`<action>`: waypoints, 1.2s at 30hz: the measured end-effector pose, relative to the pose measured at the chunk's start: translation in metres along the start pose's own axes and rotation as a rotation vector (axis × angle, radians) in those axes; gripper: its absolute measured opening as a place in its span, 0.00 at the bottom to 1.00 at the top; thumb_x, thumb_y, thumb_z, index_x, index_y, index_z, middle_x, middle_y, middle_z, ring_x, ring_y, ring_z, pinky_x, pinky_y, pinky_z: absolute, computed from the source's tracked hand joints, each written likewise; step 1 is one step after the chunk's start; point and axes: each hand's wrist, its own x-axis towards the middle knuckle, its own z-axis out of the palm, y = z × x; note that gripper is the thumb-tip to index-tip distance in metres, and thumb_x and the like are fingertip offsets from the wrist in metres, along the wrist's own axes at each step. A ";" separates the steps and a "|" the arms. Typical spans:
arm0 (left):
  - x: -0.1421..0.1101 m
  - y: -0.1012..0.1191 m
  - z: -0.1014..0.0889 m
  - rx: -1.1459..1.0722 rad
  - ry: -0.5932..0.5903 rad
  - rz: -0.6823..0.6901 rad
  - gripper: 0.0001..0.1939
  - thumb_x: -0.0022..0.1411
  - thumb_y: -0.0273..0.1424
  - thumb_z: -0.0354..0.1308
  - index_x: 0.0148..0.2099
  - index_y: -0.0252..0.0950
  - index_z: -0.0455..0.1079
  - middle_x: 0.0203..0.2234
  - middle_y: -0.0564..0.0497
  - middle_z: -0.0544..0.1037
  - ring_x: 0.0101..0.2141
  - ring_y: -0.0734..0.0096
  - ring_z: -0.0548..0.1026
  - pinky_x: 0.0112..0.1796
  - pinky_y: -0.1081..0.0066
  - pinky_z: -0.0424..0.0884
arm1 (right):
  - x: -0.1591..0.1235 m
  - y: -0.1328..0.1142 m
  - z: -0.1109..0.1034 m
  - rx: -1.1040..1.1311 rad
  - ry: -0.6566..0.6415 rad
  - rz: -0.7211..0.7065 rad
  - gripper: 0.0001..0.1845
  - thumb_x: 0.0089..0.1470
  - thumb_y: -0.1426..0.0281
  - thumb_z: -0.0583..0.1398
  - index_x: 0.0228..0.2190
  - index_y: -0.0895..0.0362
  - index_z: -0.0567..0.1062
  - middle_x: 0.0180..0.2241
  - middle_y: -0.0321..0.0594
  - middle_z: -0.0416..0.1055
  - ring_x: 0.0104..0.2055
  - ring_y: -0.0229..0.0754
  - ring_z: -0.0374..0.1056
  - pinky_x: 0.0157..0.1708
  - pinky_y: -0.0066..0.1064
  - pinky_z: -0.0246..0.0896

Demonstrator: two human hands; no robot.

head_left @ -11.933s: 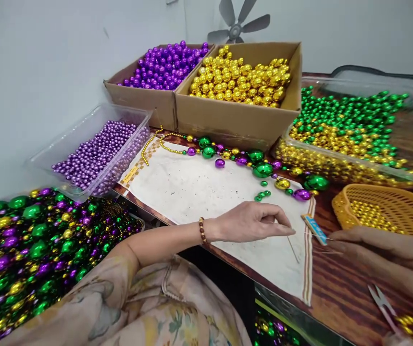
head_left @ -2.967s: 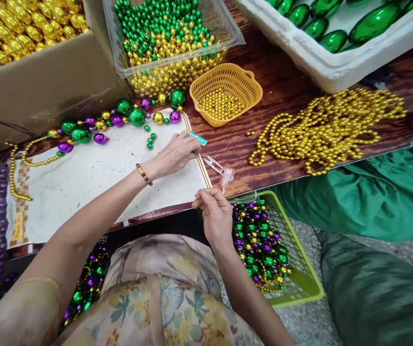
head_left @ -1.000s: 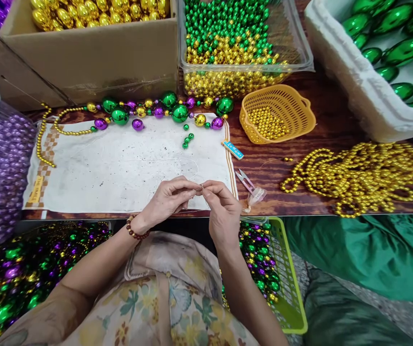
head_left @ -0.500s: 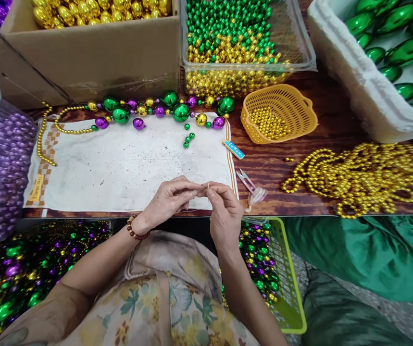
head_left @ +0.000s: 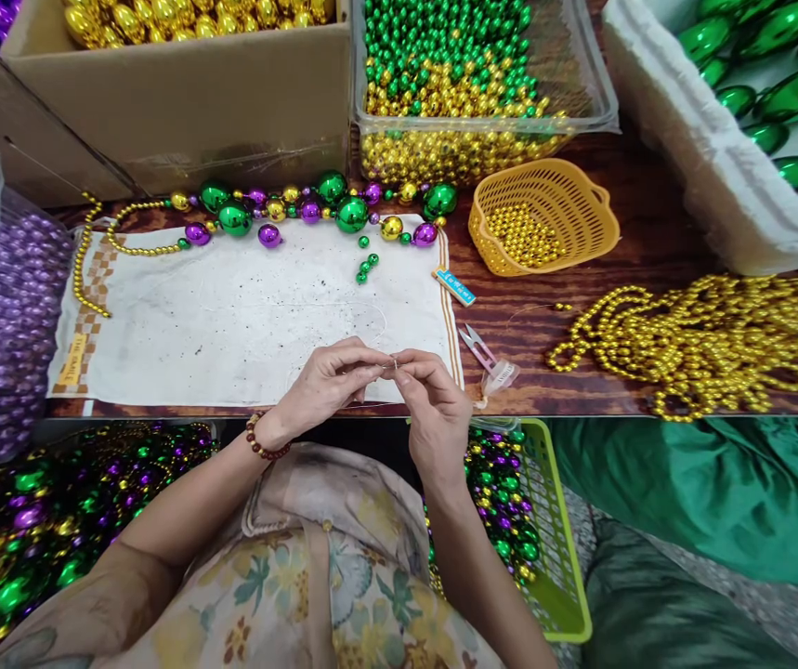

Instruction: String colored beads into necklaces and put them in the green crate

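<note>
Over the near edge of a white towel, my left hand and my right hand meet fingertip to fingertip. Both are closed in a pinch on a fine pale thread, whose loop trails across the cloth; whether a needle is between the fingers is too small to tell. Along the towel's far edge lies a beaded strand of green, purple and gold balls with a gold tail at the left. A loose purple bead and several small green beads rest nearby.
Thread snips and a blue label lie right of the towel. Beyond are a yellow basket, gold bead strings, a clear bin, a cardboard box and a foam box. Purple beads fill a left bin.
My hands stay pinched together in nearly the same place, with slight finger movement. The view has shifted a little; the beads and tools lie as before.
</note>
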 end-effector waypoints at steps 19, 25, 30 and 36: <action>-0.001 -0.005 -0.003 0.074 -0.053 0.003 0.13 0.64 0.38 0.63 0.45 0.34 0.81 0.32 0.52 0.71 0.22 0.83 0.70 0.23 0.78 0.67 | 0.000 0.002 0.002 0.063 0.043 0.057 0.05 0.57 0.67 0.64 0.29 0.54 0.77 0.35 0.36 0.74 0.39 0.40 0.69 0.42 0.34 0.65; -0.002 -0.004 -0.004 0.148 -0.060 0.062 0.11 0.67 0.36 0.61 0.45 0.36 0.81 0.31 0.52 0.70 0.23 0.83 0.69 0.25 0.78 0.68 | -0.002 0.005 0.002 0.074 0.054 0.073 0.05 0.57 0.66 0.65 0.30 0.53 0.78 0.36 0.37 0.73 0.41 0.41 0.69 0.43 0.34 0.66; -0.002 -0.005 -0.007 0.308 -0.062 0.190 0.11 0.69 0.34 0.59 0.47 0.38 0.81 0.31 0.50 0.74 0.27 0.79 0.72 0.29 0.76 0.70 | -0.003 0.007 0.002 0.136 0.058 0.096 0.05 0.56 0.66 0.66 0.30 0.53 0.79 0.36 0.37 0.74 0.40 0.41 0.70 0.43 0.34 0.67; -0.002 -0.003 -0.011 0.689 -0.111 0.404 0.15 0.73 0.32 0.51 0.49 0.38 0.79 0.33 0.48 0.75 0.32 0.73 0.73 0.34 0.73 0.70 | -0.002 0.013 -0.001 0.143 -0.001 0.145 0.08 0.58 0.64 0.65 0.29 0.54 0.79 0.38 0.37 0.74 0.40 0.40 0.70 0.45 0.35 0.67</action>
